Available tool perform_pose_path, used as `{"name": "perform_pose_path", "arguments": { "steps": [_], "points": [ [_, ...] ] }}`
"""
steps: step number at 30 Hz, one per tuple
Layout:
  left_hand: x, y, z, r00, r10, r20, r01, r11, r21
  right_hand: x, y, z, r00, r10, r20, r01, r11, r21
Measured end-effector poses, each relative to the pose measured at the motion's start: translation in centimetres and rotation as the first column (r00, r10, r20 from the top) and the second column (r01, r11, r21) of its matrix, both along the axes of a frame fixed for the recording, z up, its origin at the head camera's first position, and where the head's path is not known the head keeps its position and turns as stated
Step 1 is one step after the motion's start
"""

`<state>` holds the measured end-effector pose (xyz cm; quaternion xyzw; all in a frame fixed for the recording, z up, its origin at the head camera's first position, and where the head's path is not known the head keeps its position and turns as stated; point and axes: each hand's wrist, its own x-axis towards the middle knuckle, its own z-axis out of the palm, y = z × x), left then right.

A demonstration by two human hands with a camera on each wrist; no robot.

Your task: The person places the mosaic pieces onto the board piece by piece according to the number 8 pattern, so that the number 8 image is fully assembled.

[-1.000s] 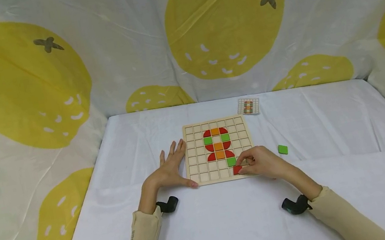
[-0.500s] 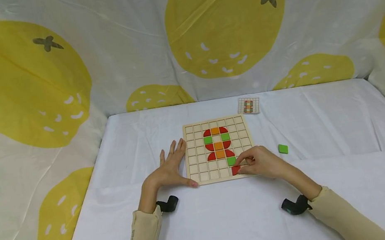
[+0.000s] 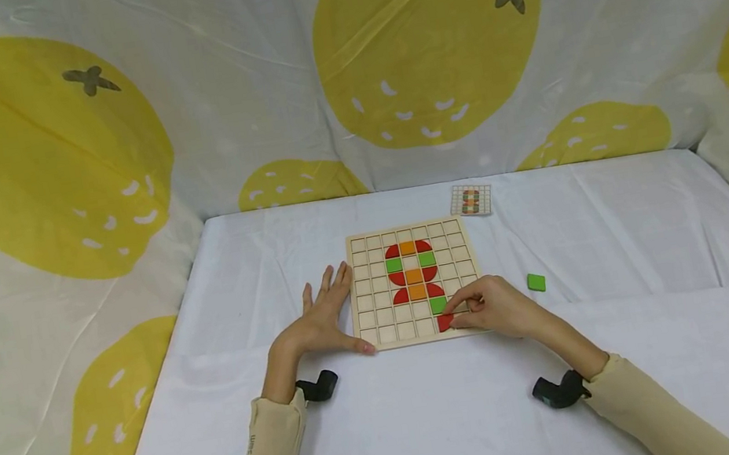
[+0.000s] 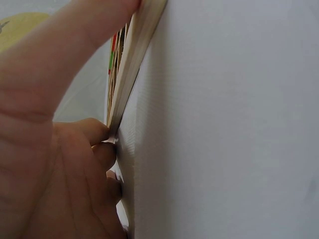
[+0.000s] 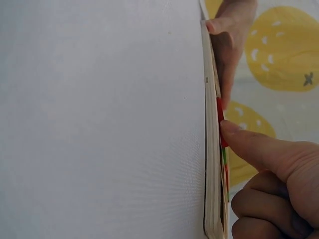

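Observation:
A wooden grid board (image 3: pixel 384 318) lies flat on the table, holding red, orange and green tiles in its middle columns. My left hand (image 3: pixel 315 329) spreads along its left side, fingers straight, fingertips at the edge and thumb at the near left corner. In the left wrist view the thumb (image 4: pixel 75 45) reaches to the board's edge. With thumb and forefinger my right hand (image 3: pixel 495 308) pinches a red tile (image 3: pixel 445 323) at the nearest row, just below a green tile (image 3: pixel 438 305). Fingertips cover part of the red tile, and the hand hides the board's near right corner.
A small pattern card (image 3: pixel 471 200) lies behind the board's far right corner. To the right of the board sits a loose green tile (image 3: pixel 535 282). White cloth covers the table (image 3: pixel 424 425), and a lemon-print curtain (image 3: pixel 243 95) hangs behind it.
The red tile has slid slightly left, into line below the green tile in the nearest row, with my right hand's fingertips on it. My left hand stays in place.

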<state>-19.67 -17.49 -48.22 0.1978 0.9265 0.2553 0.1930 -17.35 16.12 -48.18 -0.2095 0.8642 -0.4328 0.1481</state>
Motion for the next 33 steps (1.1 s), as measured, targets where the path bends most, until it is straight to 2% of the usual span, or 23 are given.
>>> {"name": "perform_pose_path", "arguments": {
  "steps": [21,33],
  "points": [
    [0.0,-0.1,0.1,1.000,0.004,0.005,-0.004,1.000,0.004,-0.1,-0.6,0.0,1.000,-0.009,0.011,0.010,1.000,-0.023],
    [0.0,0.0,0.1,1.000,0.006,0.002,-0.006,1.000,0.014,0.1,3.2,1.0,0.993,-0.119,0.012,0.119,0.993,0.020]
  ]
}}
